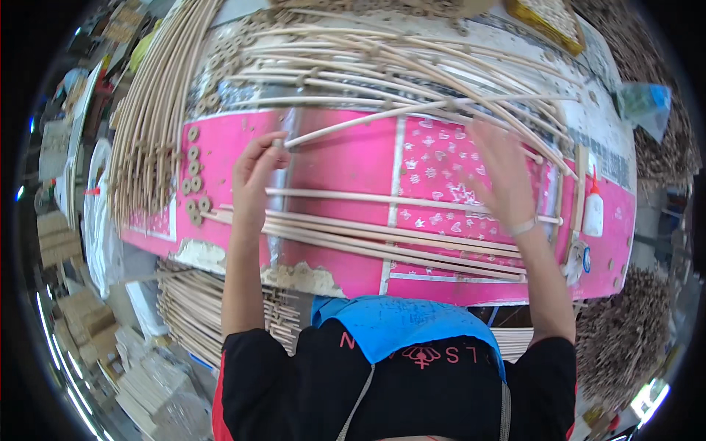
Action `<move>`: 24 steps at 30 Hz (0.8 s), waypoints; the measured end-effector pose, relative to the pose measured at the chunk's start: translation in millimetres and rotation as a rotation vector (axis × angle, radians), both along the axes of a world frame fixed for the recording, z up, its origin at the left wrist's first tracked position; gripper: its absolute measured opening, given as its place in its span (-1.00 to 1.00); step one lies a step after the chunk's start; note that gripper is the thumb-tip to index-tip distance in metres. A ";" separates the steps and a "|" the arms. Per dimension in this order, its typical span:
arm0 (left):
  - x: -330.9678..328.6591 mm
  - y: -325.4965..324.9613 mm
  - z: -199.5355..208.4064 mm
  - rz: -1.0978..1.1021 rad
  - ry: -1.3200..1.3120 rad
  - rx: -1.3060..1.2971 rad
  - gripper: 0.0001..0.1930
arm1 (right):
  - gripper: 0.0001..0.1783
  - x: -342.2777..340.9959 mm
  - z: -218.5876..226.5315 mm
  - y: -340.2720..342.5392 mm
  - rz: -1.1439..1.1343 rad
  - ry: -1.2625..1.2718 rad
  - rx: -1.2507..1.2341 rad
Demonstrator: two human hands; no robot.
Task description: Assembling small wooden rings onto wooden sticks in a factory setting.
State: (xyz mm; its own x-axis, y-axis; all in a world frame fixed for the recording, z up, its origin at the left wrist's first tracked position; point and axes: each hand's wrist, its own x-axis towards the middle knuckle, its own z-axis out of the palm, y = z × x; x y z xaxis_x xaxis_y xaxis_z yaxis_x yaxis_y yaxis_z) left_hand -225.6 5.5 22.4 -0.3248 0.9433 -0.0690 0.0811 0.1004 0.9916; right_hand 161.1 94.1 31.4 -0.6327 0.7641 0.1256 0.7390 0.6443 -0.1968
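Note:
My left hand (257, 165) is closed in a pinch on the near end of a pale wooden rod (346, 126), which slants up to the right over a heap of similar rods. My right hand (504, 173) is smeared by motion above the right side of the pink sheet, close to the heap; its fingers are too blurred to read. Several loose rods (397, 235) lie side by side in front of me, between my forearms. Small wooden rings (193, 153) stand in a line at the sheet's left edge, left of my left hand.
The heaped rods (353, 70) cover the table's far part. More rods (151, 132) are bundled at the left. A white glue bottle with a red tip (593, 212) stands at the right, near a wooden strip (579, 191). A yellow box of small pieces (548, 26) is at the far right.

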 end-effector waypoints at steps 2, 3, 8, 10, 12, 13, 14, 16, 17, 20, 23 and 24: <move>-18.5 -18.9 -8.9 0.168 -0.154 0.042 -0.72 | 0.12 3.5 1.6 -49.0 0.051 0.013 -0.310; -24.6 -30.1 -7.6 0.236 -0.201 0.073 -0.72 | 0.19 2.9 4.4 -68.3 0.049 -0.032 -0.405; -51.6 -73.1 -8.0 0.387 -0.204 0.079 -0.71 | 0.14 6.8 -6.5 -122.0 0.021 -0.037 -0.347; -53.9 -82.7 -7.6 0.413 -0.204 0.084 -0.71 | -0.29 2.7 -5.8 -127.4 0.033 0.092 -0.252; -53.9 -90.9 -6.0 0.434 -0.204 0.090 -0.71 | -0.39 5.6 -15.5 -128.5 0.021 0.083 -0.337; -52.6 -94.1 -5.1 0.446 -0.210 0.092 -0.70 | -0.49 5.5 -17.3 -127.3 0.002 0.071 -0.432; -51.9 -96.5 -4.8 0.458 -0.216 0.093 -0.70 | -0.61 2.2 -16.8 -125.8 0.054 0.128 -0.344; -55.0 -102.1 -3.4 0.446 -0.226 0.121 -0.70 | -0.64 3.3 -22.7 -123.8 0.094 0.091 -0.355; -55.9 -106.1 -0.6 0.425 -0.237 0.141 -0.70 | -0.66 3.0 -24.4 -124.1 0.132 0.050 -0.375; -61.2 -116.9 6.4 0.425 -0.230 0.159 -0.69 | -0.71 2.6 -19.4 -126.5 0.111 0.109 -0.423; -64.3 -116.4 15.7 0.465 -0.252 0.255 -0.67 | -0.72 12.5 -9.7 -129.5 0.012 0.191 -0.677; -65.9 -114.1 17.9 0.485 -0.245 0.285 -0.67 | -0.74 16.3 -1.0 -131.0 0.013 0.236 -0.804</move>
